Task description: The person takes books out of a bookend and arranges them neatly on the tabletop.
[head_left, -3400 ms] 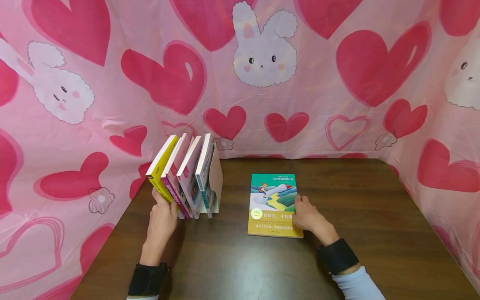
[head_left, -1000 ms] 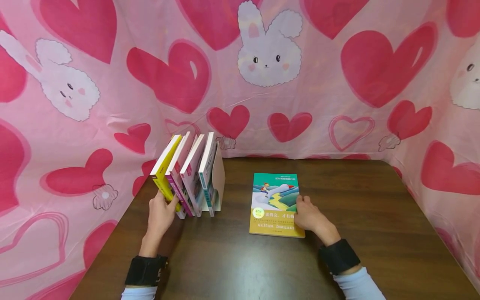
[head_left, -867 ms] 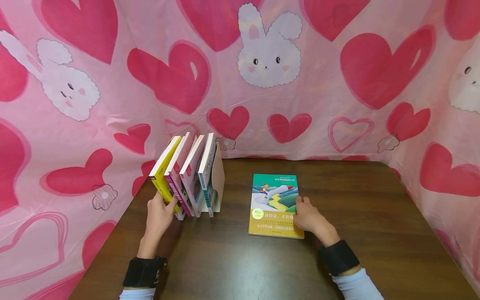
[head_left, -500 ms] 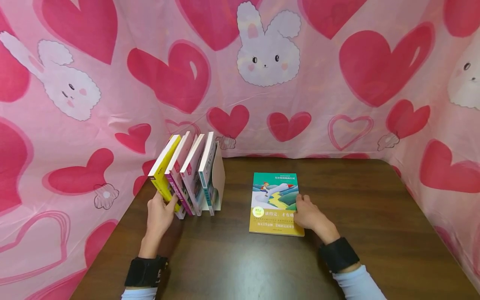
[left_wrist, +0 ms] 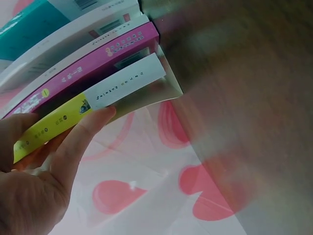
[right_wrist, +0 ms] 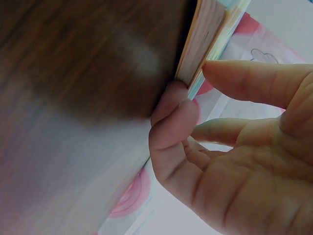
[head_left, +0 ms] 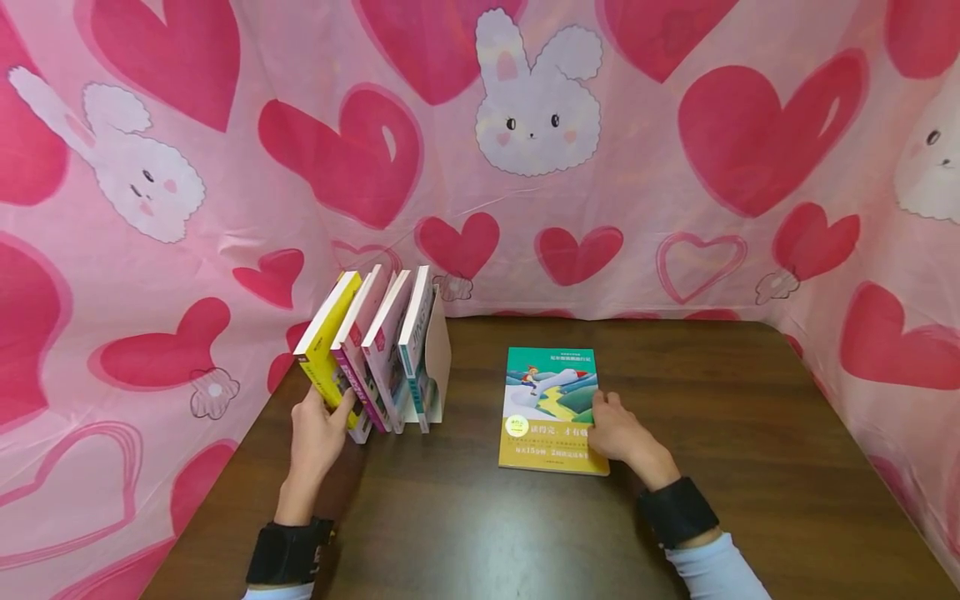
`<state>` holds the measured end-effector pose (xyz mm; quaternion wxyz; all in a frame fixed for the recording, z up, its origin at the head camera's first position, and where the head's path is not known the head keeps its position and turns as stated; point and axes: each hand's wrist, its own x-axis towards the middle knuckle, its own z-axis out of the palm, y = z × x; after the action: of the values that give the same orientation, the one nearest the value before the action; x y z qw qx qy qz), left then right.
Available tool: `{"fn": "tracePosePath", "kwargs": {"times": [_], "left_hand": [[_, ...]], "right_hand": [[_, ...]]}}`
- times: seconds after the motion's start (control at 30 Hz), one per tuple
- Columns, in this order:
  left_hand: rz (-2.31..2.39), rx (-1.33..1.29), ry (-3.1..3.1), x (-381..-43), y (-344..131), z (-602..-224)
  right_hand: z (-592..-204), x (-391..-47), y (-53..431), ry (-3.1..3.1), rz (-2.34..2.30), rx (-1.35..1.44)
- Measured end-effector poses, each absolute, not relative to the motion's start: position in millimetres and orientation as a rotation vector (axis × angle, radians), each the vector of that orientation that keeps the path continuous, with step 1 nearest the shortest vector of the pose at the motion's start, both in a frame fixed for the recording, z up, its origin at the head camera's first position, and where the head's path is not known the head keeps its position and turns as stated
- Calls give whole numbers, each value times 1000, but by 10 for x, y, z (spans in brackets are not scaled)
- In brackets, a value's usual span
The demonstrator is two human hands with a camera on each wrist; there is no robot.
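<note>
My left hand (head_left: 318, 437) grips the lower spine of a yellow book (head_left: 325, 342), which leans leftmost in an upright row. In the left wrist view, thumb and fingers lie on either side of the yellow spine (left_wrist: 54, 120). Beside it stand a book with a magenta spine (head_left: 358, 390), a pale pink book (head_left: 386, 367) and a white-and-teal book (head_left: 411, 358). A green-and-yellow picture-cover book (head_left: 551, 408) lies flat at centre. My right hand (head_left: 622, 429) holds its right edge; the right wrist view shows the thumb at the cover and curled fingers by the page edges (right_wrist: 200, 44).
A cream book holder (head_left: 437, 358) stands at the right end of the row, and part of it shows under the yellow book in the left wrist view. The brown table (head_left: 480, 533) meets a pink heart-and-rabbit cloth (head_left: 637, 192) at the back and sides.
The yellow book has shifted slightly left, away from the magenta-spined book, with my left hand on it. My right hand and the flat book have stayed in place.
</note>
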<state>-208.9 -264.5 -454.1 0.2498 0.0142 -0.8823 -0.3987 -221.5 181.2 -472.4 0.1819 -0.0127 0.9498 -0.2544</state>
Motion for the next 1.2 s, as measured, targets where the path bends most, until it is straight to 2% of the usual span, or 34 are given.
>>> {"fn": "tracePosePath", "kwargs": {"times": [1.2], "left_hand": [[-1084, 96, -2401, -1732, -2618, -4411]], "right_hand": [[-4729, -2231, 1835, 2681, -719, -63]]}}
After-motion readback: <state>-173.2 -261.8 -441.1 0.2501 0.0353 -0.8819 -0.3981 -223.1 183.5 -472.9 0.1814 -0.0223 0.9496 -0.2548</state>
